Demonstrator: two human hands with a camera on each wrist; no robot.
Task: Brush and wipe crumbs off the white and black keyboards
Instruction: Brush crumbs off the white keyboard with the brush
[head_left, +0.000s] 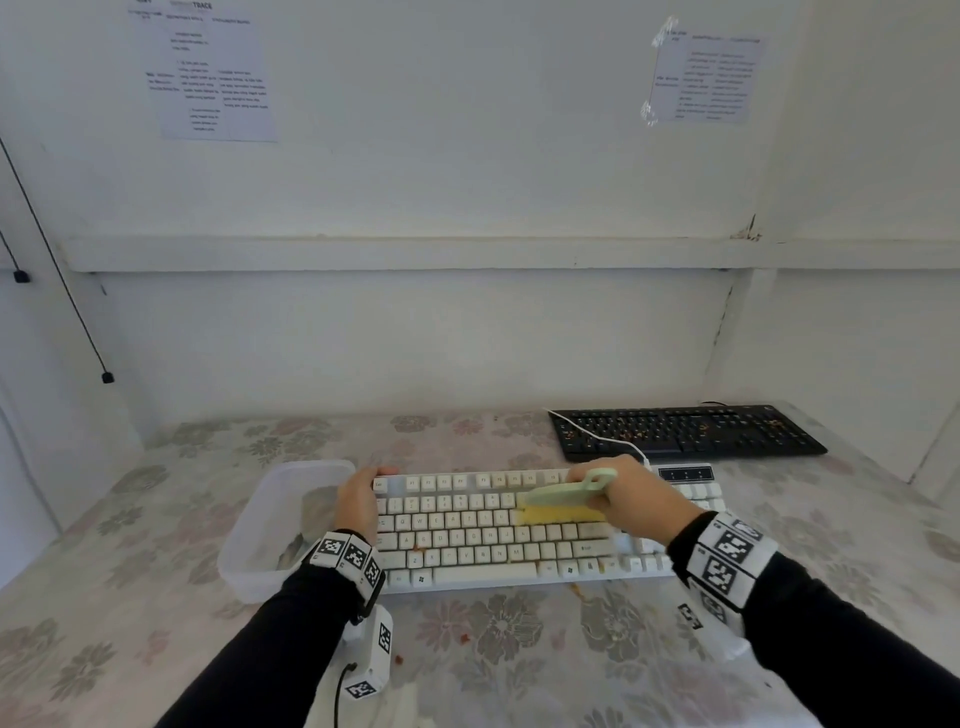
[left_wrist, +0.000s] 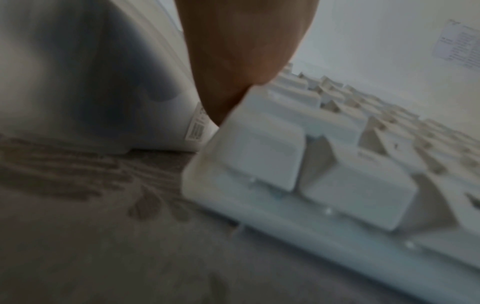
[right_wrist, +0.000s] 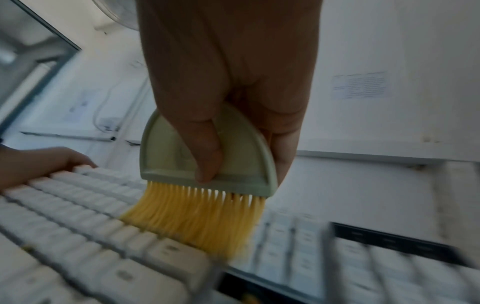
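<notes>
A white keyboard (head_left: 493, 530) (left_wrist: 337, 164) (right_wrist: 78, 216) lies across the table in front of me. My right hand (head_left: 618, 493) (right_wrist: 228, 82) grips a pale green brush (head_left: 569, 493) (right_wrist: 207, 156), and its yellow bristles (head_left: 561, 515) (right_wrist: 197, 218) press on the keys right of the middle. My left hand (head_left: 358, 501) (left_wrist: 241, 51) (right_wrist: 39, 162) holds the keyboard's left end, fingers curled over the far corner. A black keyboard (head_left: 685, 431) with orange crumbs on its keys lies at the back right. A few crumbs sit on the white keyboard's lower rows.
A clear plastic container (head_left: 280, 525) (left_wrist: 103, 82) stands just left of the white keyboard, touching distance from my left hand. A white cable (head_left: 597, 436) crosses the black keyboard. Crumbs (head_left: 576, 590) lie on the floral tablecloth (head_left: 493, 649) near the front. White walls close the back.
</notes>
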